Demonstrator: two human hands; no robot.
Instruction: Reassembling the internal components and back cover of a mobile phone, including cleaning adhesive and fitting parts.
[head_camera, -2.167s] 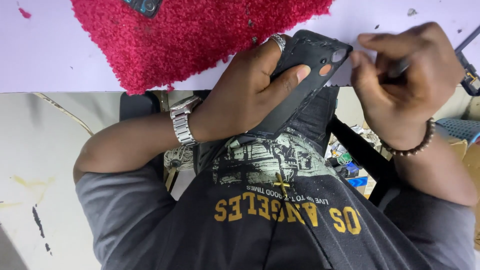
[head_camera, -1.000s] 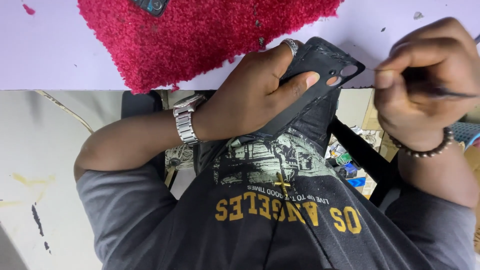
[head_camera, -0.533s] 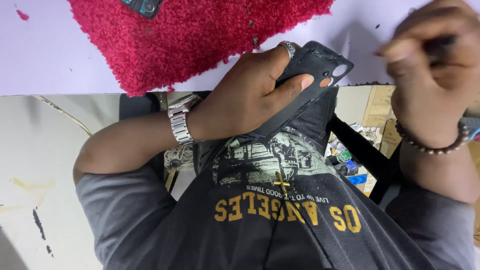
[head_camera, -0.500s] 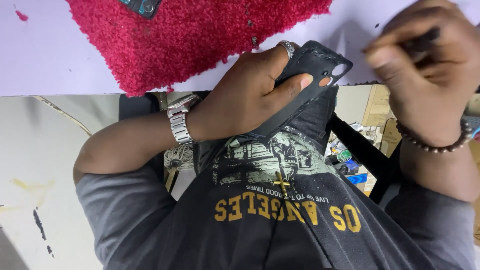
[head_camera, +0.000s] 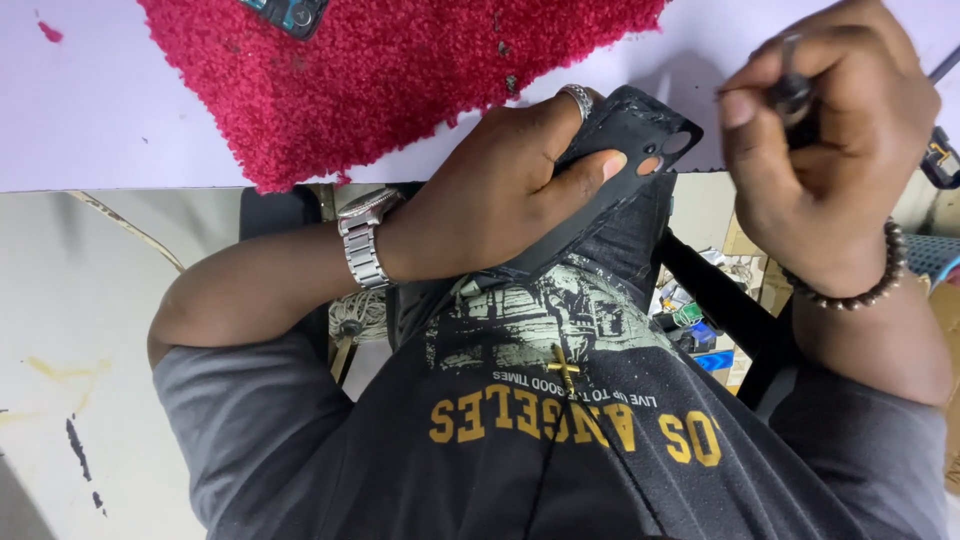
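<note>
One phone case (head_camera: 615, 165) was gripped in the left hand (head_camera: 500, 190), at the near edge of the one table (head_camera: 110, 110). Beside it, the right hand (head_camera: 815, 140) pinched one thin tool (head_camera: 795, 95). Beyond lay one red mat (head_camera: 390, 70).

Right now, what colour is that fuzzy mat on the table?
The fuzzy mat is bright crimson red, clearest in the head view.

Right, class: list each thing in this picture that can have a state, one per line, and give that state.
Left hand: gripping the black phone case, thumb beside its camera cut-outs.
Black phone case: held tilted against the person's chest, off the table.
Right hand: raised, fingers pinched round a thin dark tool.
Thin dark tool: held clear of the case.
Red mat: lying flat on the table.
Wristwatch: worn on the left wrist.
</note>
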